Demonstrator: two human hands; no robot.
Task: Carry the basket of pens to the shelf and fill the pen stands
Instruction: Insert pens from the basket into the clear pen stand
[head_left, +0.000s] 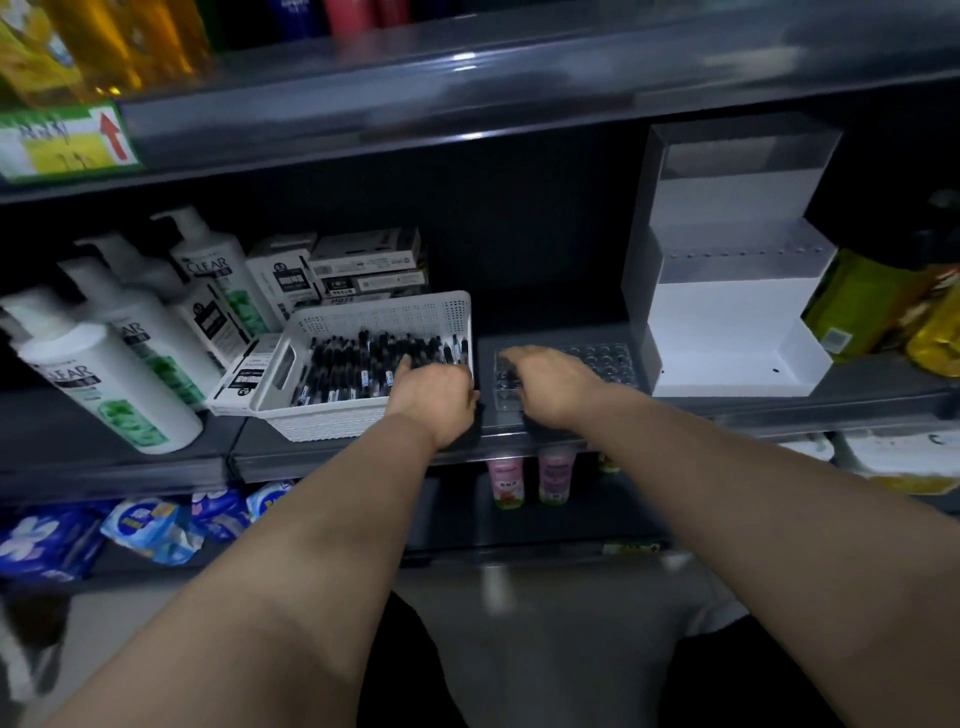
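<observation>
Forearms fill the lower half of the frame, both reaching up toward the middle shelf (363, 457). At centre, I have my left hand (434, 397) resting at the right front corner of the white basket (332, 421), fingers curled down among the pens (374, 364); whether they have closed on one I cannot tell, since the knuckles hide the tips. Just right of it, my right hand (548, 384) lies palm down on the near edge of the clear pen stand (597, 364), fingers bent over its holes, and I cannot tell if anything is pinched beneath them.

The basket already sits on the shelf, touching the stand's left side, so I judge the carrying done and the filling begun. The visible holes of the stand look empty.

Next, I would need to lift a single pen clear of the heap, turn it upright and drop it into one hole while the right hand steadies the stand.

Further back at right stands a tiered white display box (727, 312); at left, shampoo bottles (104, 374) and stacked pen cartons (363, 265).
</observation>
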